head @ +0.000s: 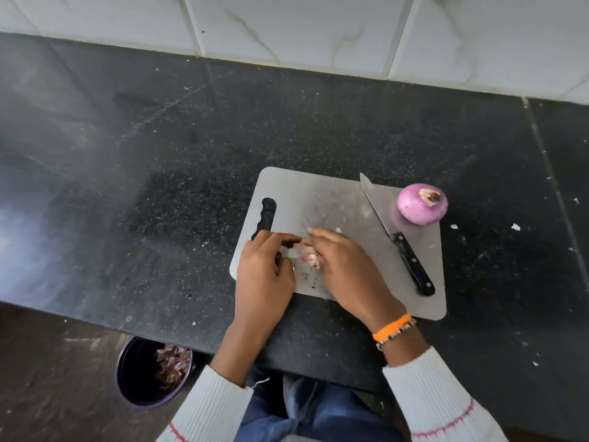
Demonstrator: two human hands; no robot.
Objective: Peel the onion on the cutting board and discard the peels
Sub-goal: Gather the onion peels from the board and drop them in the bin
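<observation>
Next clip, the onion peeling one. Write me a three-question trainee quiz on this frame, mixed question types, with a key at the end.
1. True or false: the black-handled kitchen knife is held in the right hand.
2. Multiple choice: where does the peeled purple onion sit? A) in the dark round bin, B) at the far right corner of the grey cutting board, C) in the left hand.
3. Short answer: what lies between the two hands on the board?

Key
1. False; the knife lies on the board, untouched.
2. B.
3. A small heap of pinkish onion peels, which both hands are gathering; the dark round bin on the floor already holds peels.
</observation>
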